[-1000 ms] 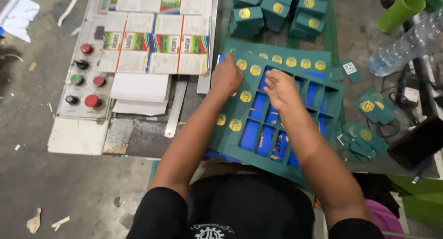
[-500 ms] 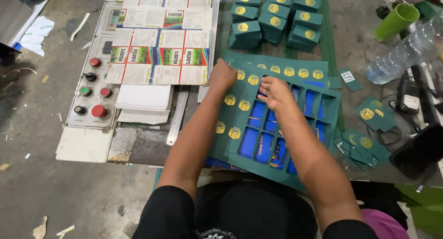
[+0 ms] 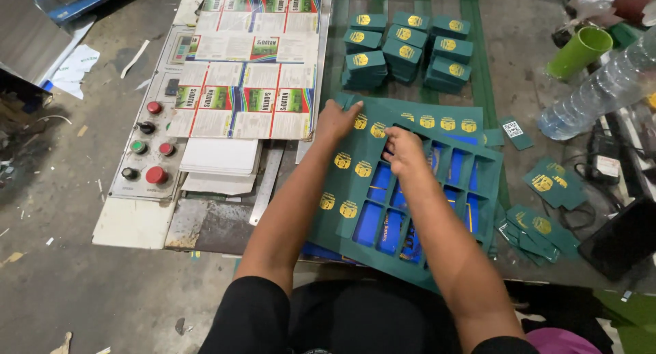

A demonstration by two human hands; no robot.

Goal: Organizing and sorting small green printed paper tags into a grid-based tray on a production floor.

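A large dark green die-cut card sheet [image 3: 355, 190] with gold round emblems lies in front of me, with several rectangular holes showing blue underneath. My left hand [image 3: 336, 119] presses flat on the sheet's upper left corner. My right hand [image 3: 403, 151] has its fingers curled on a green panel at the edge of a hole near the sheet's middle. Stacks of small green punched-out cards [image 3: 403, 50] stand beyond the sheet. Loose green cards [image 3: 540, 231] lie to the right.
A control panel with red, green and black buttons [image 3: 147, 149] sits at the left. Printed multicoloured sheets [image 3: 249, 87] and a white paper stack [image 3: 219, 159] lie beside it. A green cup [image 3: 577, 53], a clear plastic bottle [image 3: 601, 87] and black cables [image 3: 608, 162] are at the right.
The view has shifted, so everything sits lower in the picture. My left hand has slid slightly up to the sheet's top left corner. My right hand stays on the same panel.
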